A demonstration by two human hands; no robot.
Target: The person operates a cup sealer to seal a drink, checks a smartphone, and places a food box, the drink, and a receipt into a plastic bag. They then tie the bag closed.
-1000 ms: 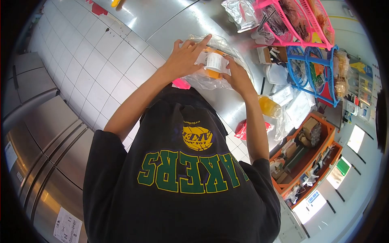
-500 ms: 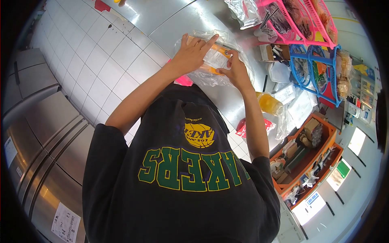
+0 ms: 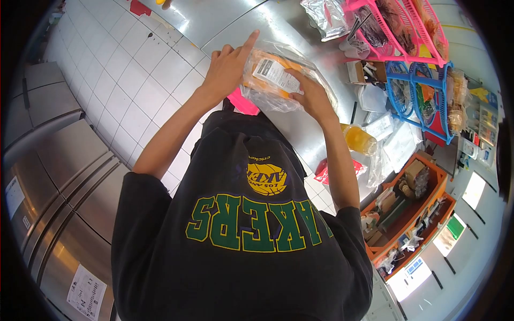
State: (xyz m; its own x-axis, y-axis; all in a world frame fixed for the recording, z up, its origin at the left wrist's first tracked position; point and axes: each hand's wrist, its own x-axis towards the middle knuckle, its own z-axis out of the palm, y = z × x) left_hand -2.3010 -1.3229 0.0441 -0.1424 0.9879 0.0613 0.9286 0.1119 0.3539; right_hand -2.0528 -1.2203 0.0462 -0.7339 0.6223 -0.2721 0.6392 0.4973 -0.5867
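Note:
An orange packet with a white printed label (image 3: 278,74) lies in a clear plastic bag (image 3: 278,101) on the steel worktop. My right hand (image 3: 311,96) grips the packet's right side, index finger across the label's edge and thumb nearer to me. At the bag's left edge is my left hand (image 3: 227,68), off the packet, with its index finger stretched out and the other fingers loosely bent.
A jar of yellow liquid (image 3: 358,139) stands by my right forearm, near a red packet (image 3: 340,170). Pink baskets (image 3: 399,32), a blue rack (image 3: 417,99) and a foil bag (image 3: 325,18) stand farther right. Steel refrigerators (image 3: 69,176) line the left; a pink object (image 3: 243,102) lies below the bag.
My left hand has slid left off the packet, uncovering more of it. The packet has shifted slightly left, and my right index finger now lies across the label.

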